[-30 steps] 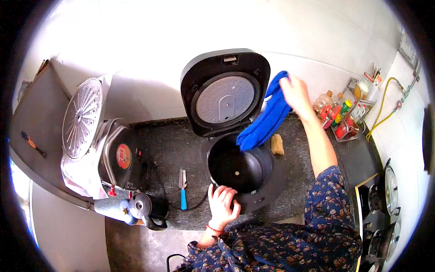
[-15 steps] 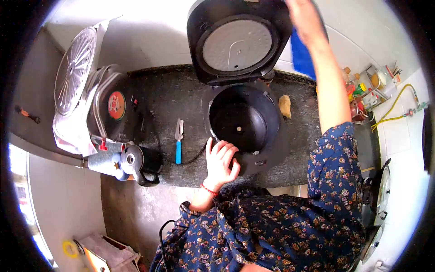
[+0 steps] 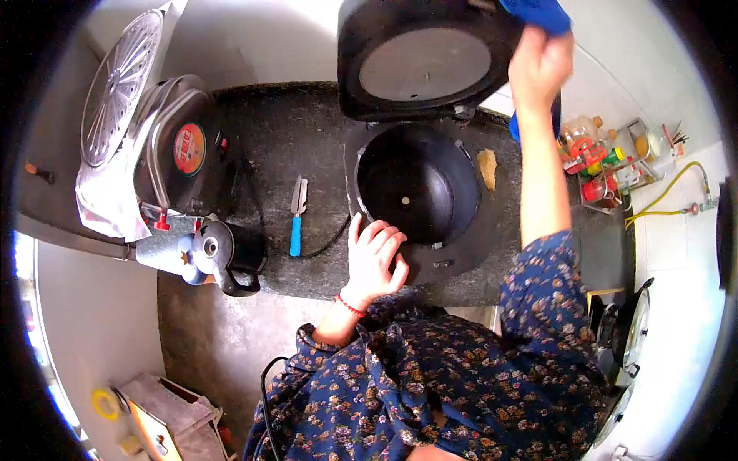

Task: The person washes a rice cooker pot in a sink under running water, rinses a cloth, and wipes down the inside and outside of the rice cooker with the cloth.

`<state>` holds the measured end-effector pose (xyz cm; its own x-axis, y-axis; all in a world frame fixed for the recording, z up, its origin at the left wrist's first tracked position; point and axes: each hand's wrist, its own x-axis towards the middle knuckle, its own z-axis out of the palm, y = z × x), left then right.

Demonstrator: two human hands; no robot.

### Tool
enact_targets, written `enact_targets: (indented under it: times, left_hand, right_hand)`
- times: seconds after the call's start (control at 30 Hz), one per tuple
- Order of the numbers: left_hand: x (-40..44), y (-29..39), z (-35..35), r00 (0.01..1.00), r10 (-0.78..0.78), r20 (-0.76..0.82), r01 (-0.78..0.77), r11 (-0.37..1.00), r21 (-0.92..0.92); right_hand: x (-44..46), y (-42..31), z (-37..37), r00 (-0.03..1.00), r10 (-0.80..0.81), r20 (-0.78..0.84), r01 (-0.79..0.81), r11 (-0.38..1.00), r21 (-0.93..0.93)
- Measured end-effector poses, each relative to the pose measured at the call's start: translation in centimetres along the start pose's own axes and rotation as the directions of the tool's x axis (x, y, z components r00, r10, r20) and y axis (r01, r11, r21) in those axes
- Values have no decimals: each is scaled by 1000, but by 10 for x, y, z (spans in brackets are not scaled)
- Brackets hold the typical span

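Observation:
A black rice cooker (image 3: 469, 253) stands on the dark counter with its lid (image 3: 350, 58) raised. The dark cavity (image 3: 400, 180) shows a small pale disc at its bottom. My left hand (image 3: 374, 265) rests on the cooker's front left rim, palm down, fingers stretched out. My right hand (image 3: 542, 65) is up at the lid's right edge, closed on a blue cloth (image 3: 538, 11); its fingertips are partly hidden and slightly blurred. More blue shows below, behind the wrist. A tan, sponge-like piece (image 3: 487, 169) lies right of the cooker.
Left of the cooker lies a blue-handled peeler or knife (image 3: 296, 234) beside a black cord. A kettle-like jug (image 3: 223, 250) stands near the front edge, with a metal-framed appliance (image 3: 173, 154) behind it. A rack of bottles and jars (image 3: 607, 165) is at the right.
My right hand has moved down into fuller view, with the blue cloth now showing above it. The view has shifted slightly. My left hand stays on the cooker's rim.

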<state>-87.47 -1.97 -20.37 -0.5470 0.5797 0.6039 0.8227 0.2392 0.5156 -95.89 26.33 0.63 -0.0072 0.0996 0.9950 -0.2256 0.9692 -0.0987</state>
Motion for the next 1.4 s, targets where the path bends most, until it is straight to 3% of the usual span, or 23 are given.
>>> enact_targets:
  times: [0.03,0.1,0.13,0.17,0.23,0.37,0.43,0.5,0.53,0.63,0.67,0.77,0.8,0.9,0.93,1.13,1.17,1.2,1.23,1.3,1.33,1.37,1.4]
  left_hand:
    - [0,-1,-1,1000,1,6,-1,1000,1]
    - [0,-1,0,1000,0,10,0,1000,-4]
    - [-1,-1,1,1000,2,5,-2,1000,-9]
    - [-1,-1,1,1000,4,0,-4,1000,-15]
    - [-1,-2,1,1000,1,-17,-2,1000,-21]
    - [-3,-4,3,1000,9,0,-9,1000,-27]
    - [-3,-4,2,1000,8,-1,-8,1000,-30]
    - [-3,-4,2,1000,5,-3,-5,1000,-30]
    - [-3,-4,1,1000,4,-4,-4,999,-31]
    - [-5,-6,2,1000,-8,-3,8,999,-42]
    - [-6,-7,4,1000,3,-16,-3,999,-32]
    - [-6,-8,4,1000,-15,-10,15,999,-48]
    - [-5,-8,3,1000,-14,-17,13,999,-50]
    - [-6,-7,3,1000,-9,-14,8,999,-50]
    - [-6,-7,4,1000,-7,-16,7,999,-46]
    - [-8,-7,4,999,-11,-31,10,999,-35]
    - [-8,-8,6,999,-10,-36,9,999,-34]
    - [-8,-8,7,999,-8,-41,7,1000,-29]
    - [-8,-9,6,999,-7,-43,5,999,-32]
    - [-7,-8,6,999,-4,-53,2,999,-41]
    - [-6,-9,7,998,-3,-56,0,999,-44]
    - [-7,-9,7,998,-1,-56,-2,999,-48]
    - [-7,-8,7,999,2,-55,-5,999,-51]
  right_hand:
    - [0,33,5,997,-15,77,20,997,-68]
    - [11,21,19,999,27,47,-30,998,57]
    - [13,8,12,984,157,84,-159,987,21]
    - [11,9,9,996,41,76,-49,992,114]
    - [-15,-13,2,986,141,87,-139,990,-37]
    - [-95,-75,20,890,-91,447,3,981,193]
    - [-144,-72,38,581,0,814,-216,964,154]
    - [-176,-72,43,382,-80,921,-148,978,147]
    - [-180,-72,40,380,-47,924,-217,966,138]
    - [-169,-72,34,353,-303,885,39,950,309]
    - [-168,-72,32,389,-383,838,122,923,366]
    - [-177,-78,31,270,-408,872,97,913,397]
    - [-181,-86,30,364,-326,873,73,944,323]
    - [-179,-101,30,351,-385,854,293,911,290]
    - [-181,-102,34,368,-410,834,291,903,316]
    - [-169,-102,52,154,-359,920,362,887,286]
    - [-166,-90,53,154,-379,912,186,918,350]
    - [-153,-86,48,89,-160,983,-113,979,170]
    - [-139,-81,43,-40,41,998,-383,922,-53]
    - [-141,-30,26,-115,450,886,-796,492,-353]
    - [-144,13,10,-126,442,888,-971,126,-201]
    - [-145,45,-5,-132,433,892,-964,-266,-13]
    - [-119,38,-23,-112,520,847,-945,-319,71]
